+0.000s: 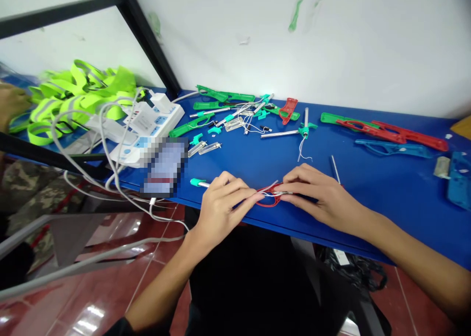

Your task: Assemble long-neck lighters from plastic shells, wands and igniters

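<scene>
At the front edge of the blue table, both hands are closed on one red plastic piece (270, 202) with a rounded opening, and thin white wires (267, 194) lie across it. My left hand (222, 203) pinches the wires and the left end of the piece between thumb and fingers. With its fingertips, my right hand (324, 193) grips the other end, where the wires meet a small part mostly hidden by the fingers. A metal rod with a teal tip (197, 182) sticks out beside my left hand. Another thin metal rod (334, 168) shows behind my right hand.
Green plastic pieces (221, 96), teal-ended rods (280, 134) and wires lie along the back. Red (415, 135) and blue (397, 149) pieces are at right. Left stand a power strip (162, 122), cables, a phone (165, 167), a black frame post (147, 41) and yellow-green straps (84, 90).
</scene>
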### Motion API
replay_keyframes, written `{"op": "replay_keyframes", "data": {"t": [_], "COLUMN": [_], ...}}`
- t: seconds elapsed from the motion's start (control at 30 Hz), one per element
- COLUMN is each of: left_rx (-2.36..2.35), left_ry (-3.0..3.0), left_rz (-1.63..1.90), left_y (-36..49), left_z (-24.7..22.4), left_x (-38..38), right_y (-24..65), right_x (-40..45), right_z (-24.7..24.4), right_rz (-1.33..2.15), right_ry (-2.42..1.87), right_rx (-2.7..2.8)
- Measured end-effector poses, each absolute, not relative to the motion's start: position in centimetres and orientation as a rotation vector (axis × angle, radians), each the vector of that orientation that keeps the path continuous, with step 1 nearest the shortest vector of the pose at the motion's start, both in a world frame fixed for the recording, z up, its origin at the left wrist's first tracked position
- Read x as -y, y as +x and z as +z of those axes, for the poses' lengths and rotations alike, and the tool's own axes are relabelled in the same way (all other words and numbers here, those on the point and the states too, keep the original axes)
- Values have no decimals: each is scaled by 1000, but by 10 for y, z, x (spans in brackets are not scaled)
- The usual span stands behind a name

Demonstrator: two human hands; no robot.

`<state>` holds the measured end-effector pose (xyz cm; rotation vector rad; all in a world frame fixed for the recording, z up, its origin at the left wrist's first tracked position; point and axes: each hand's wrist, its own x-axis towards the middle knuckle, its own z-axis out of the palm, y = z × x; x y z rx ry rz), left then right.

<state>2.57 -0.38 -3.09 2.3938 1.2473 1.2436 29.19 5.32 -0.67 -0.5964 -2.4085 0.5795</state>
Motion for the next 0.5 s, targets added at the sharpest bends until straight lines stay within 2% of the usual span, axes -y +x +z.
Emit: {"op": "replay_keyframes", "data": {"t": [0.17,0.37,0.5], "left_rx": [-1238,-1346,-1311], "left_ry": [2494,2497,2428], "left_rz": [1059,664,615], "left_y": [23,18,14], "left_z": [-27,-16,-12], "left_x": [8,16,20], "right_y": [296,295,295], "right_x": [-54,-53,-54], "right_z": [-9,-11,-10], "right_rz": [556,602,600], "right_ry": [-637,-638,-665], "right_rx": [2479,2485,2498]}}
